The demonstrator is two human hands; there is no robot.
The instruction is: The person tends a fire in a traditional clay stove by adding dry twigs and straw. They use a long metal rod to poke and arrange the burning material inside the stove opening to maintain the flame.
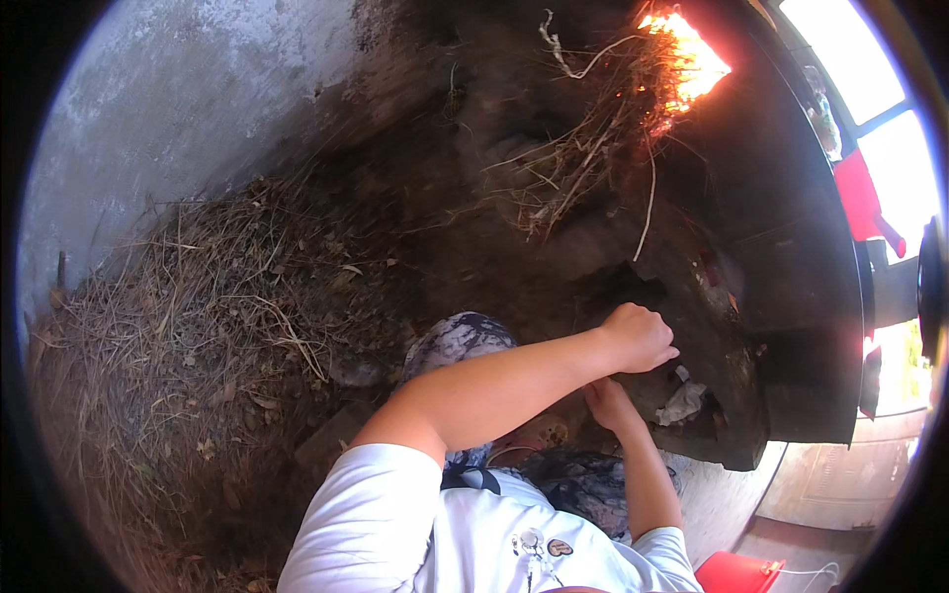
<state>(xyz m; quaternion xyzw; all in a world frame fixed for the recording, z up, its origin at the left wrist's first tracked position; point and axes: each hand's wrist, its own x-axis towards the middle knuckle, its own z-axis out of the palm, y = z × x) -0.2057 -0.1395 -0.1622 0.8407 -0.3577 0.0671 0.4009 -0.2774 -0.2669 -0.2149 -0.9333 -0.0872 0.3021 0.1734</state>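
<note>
My left hand is curled into a fist in front of the dark stove side. Its inner side faces away from view, so anything inside it is hidden. Just below it, my right hand has bent fingers, partly covered by my left wrist. Crumpled white paper lies on a dark ledge right beside both hands. Farther off, a bundle of dry grass and twigs sticks out toward me, its far end in bright flames.
A heap of dry grass and leaves covers the ground at left, against a sooty plastered wall. The dark stove edge runs along the right. A red plastic object with a handle and a red bucket are beyond it.
</note>
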